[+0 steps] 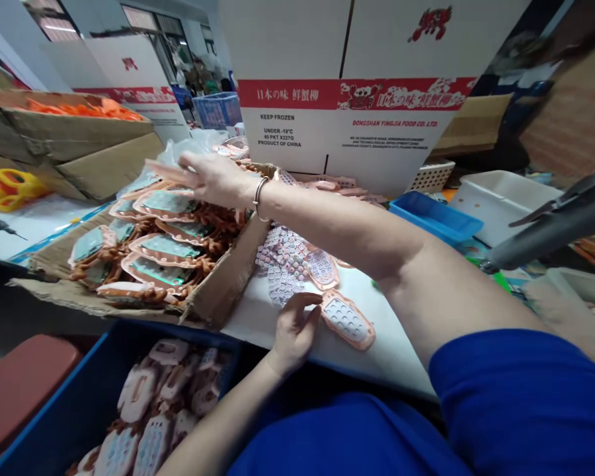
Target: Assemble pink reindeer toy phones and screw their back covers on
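My right hand [218, 178] reaches across to the left, its fingers closed on a thin pink plastic shell [171, 173] above a cardboard box. In that box [218, 284] lie several pink shells with green circuit boards [161, 271] and brown trim. Low on the white table, my left hand [297, 330] has thumb and forefinger pinched at the edge of a pink shell with a grey button pad [350, 320]. Just behind it lies another pink shell with a button pad [322, 268], beside a heap of small printed buttons [285, 254].
A blue bin [228, 390] below the table holds several assembled toys [149, 396]. A tall white carton [327, 125] stands behind. At the right are a blue tray [436, 218], a white tub [510, 192] and a grey tool [550, 218]. Yellow-handled scissors [14, 188] lie left.
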Motion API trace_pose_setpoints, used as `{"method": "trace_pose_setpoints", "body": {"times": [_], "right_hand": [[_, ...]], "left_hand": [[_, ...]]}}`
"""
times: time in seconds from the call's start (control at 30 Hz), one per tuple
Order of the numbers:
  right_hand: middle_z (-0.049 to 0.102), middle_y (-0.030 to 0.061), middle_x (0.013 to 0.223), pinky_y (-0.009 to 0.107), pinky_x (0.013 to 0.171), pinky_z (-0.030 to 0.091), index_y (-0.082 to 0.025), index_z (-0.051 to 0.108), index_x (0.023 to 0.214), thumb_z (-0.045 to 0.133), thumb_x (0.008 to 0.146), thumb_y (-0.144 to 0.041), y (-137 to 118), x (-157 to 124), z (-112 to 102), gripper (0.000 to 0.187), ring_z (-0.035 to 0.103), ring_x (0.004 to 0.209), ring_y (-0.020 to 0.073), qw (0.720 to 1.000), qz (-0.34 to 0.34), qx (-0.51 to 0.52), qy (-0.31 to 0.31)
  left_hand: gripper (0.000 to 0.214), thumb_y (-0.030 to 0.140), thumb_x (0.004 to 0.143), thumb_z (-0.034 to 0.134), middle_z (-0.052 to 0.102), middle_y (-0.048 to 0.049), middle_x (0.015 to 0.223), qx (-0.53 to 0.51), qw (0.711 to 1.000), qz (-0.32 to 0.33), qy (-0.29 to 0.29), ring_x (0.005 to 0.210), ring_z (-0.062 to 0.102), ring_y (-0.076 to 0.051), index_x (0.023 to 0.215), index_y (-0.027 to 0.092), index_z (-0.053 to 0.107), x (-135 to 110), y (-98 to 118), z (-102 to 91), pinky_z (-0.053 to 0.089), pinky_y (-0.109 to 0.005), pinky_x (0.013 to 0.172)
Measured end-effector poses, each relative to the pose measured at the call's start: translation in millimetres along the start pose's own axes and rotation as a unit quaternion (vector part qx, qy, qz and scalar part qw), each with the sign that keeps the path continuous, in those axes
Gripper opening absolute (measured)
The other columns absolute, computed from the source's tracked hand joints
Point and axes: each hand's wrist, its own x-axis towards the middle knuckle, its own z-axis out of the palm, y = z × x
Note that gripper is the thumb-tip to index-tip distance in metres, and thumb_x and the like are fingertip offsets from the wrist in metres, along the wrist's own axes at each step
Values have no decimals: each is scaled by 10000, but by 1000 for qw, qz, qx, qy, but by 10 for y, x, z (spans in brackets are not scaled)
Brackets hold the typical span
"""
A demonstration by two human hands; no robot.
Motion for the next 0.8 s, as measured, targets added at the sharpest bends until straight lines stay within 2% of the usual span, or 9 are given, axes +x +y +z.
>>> {"method": "trace_pose_setpoints", "body": {"times": [0.1,0.2,0.33,0.43,0.5,0.57,0.67,0.73,0.8], "right_hand": [[643,21,1249,283,946,423,-127,501,1277,475,903,-156,-88,-205,-242,376,579,1172,184,996,-11,-92,-1],[650,6,1239,274,939,422,-154,512,1322,434,907,-172,-187,-601,-473,423,586,1160,167,990,-31,-138,-16],[689,-10,1137,325,993,395,-182,556,1309,405,927,-132,-248,-1409,-572,414,619,1061,149,975,-105,-185,-59],[710,7,1118,423,1070,350,-236,603,1263,383,978,-136,-199,-2053,-529,374,633,1045,162,967,-132,-187,-114],[714,27,1131,467,1096,340,-259,625,1238,377,1011,-186,-147,-2419,-505,344,629,1081,183,971,-130,-163,-118],[691,29,1203,515,1118,328,-310,646,1204,397,1009,-217,-114,-2726,-488,329,577,1204,219,985,-91,-127,-74],[568,37,1394,575,1159,293,-365,582,1295,463,958,-231,-113,-3090,-409,382,393,1412,272,991,79,-50,94],[495,79,1461,555,1156,342,-336,414,1448,511,932,-322,-120,-3260,-287,525,354,1444,281,957,205,78,192],[523,122,1419,501,1066,473,-294,272,1508,487,930,-488,-113,-3356,-134,647,485,1350,277,903,264,271,202]], "left_hand": [[105,255,860,629,750,-80,896,-31,998,-51,5,863,712,-211,900,202,711,-5,13,-10,562,-334,800],[257,444,896,598,740,-73,862,-108,983,-144,28,779,708,-199,909,202,683,80,130,-103,577,-319,694],[565,741,816,512,714,-69,810,-310,902,-293,60,646,649,-172,925,214,683,305,398,-327,524,-259,489],[550,740,762,594,686,-60,756,-352,877,-328,20,568,587,-143,876,213,706,369,537,-397,440,-217,390],[426,610,716,723,680,-57,740,-340,873,-349,-25,534,569,-139,820,198,704,333,566,-346,454,-231,399],[299,419,666,796,699,-56,792,-332,863,-375,-58,543,592,-141,832,190,700,276,567,-238,506,-250,457],[340,281,635,798,719,-46,867,-366,836,-405,-58,599,645,-146,953,214,697,225,570,-51,545,-247,525],[397,274,640,800,723,-39,869,-385,828,-405,-46,628,660,-149,1019,235,688,221,583,64,560,-249,564],[436,286,660,801,728,-36,934,-385,831,-397,-62,658,663,-146,1076,253,678,220,595,172,570,-259,603]]}}
